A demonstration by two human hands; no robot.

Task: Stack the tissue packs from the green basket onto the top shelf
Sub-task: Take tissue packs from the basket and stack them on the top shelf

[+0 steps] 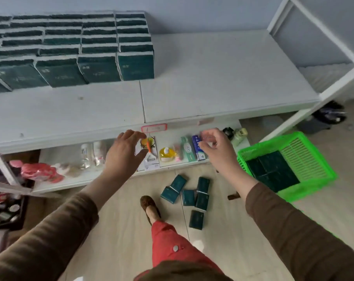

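Dark green, glossy wrappers cover the flat rectangular tissue packs, which are stacked in several columns and rows on the white top shelf, up and to the left of both my hands; the leftmost columns are cut off by the picture's edge. My left hand hangs in the air with its fingers spread and loosely bent, holding nothing, just in front of the shelf's front lip. My right hand is apart from it, fingers relaxed and slightly curled, also empty as far as I can tell, though its fingertips blur against the boxes behind them. Down and to the right of my right hand, the green basket, slatted plastic with a ribbed floor, sits on the pale floor and holds a few more packs in its near corner. Below and between my hands, loose packs lie scattered on the floor. Behind my hands, the lower shelf carries small bottles, tubes and cartons whose labels are too blurred to read.
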